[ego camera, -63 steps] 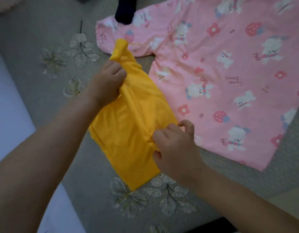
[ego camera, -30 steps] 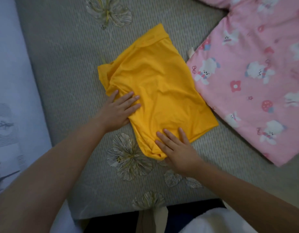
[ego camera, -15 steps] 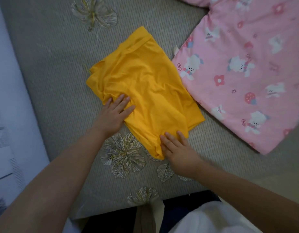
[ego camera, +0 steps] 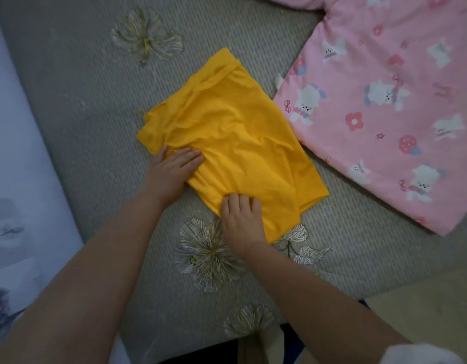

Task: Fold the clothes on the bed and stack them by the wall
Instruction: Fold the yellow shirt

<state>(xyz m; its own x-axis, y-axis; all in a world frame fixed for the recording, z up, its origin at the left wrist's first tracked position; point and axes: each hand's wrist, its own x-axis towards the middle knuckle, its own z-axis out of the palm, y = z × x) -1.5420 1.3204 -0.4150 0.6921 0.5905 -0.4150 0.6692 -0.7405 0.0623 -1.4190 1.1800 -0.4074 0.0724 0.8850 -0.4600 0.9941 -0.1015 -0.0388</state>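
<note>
- Yellow soft cloth, a folded yellow top (ego camera: 235, 143), lies flat on the grey woven bed cover with pale flower prints (ego camera: 77, 90).
- Its long way runs on a slant, from the neck band at the far end down to the near right corner.
- Both hands sit at its near left edge, so almost all of the yellow top lies away from them, up and to the right.
- My guess is that the next fold goes from this near edge toward the far side, or across the long way.
- The left hand (ego camera: 172, 170) lies on the left corner, just beside some bunched wrinkles.
- Its grip is flat, with the fingers straight and close together, pressing the cloth down onto the bed.
- The right hand (ego camera: 241, 219) sits at the near edge, closer to the person.
- Its fingers are bent, and the tips dig into the cloth, so this grip looks like it pinches the edge.
- I cannot see its thumb, so I cannot tell how much cloth it holds.
- Both arms reach forward from the bottom of the view, the left one from farther left.
- A big pink padded top with white bunny and flower prints (ego camera: 384, 114) lies spread out to the right, just beside the yellow top, and not folded yet.
- A pale blue printed sheet (ego camera: 14, 179) shows along the left side.
</note>
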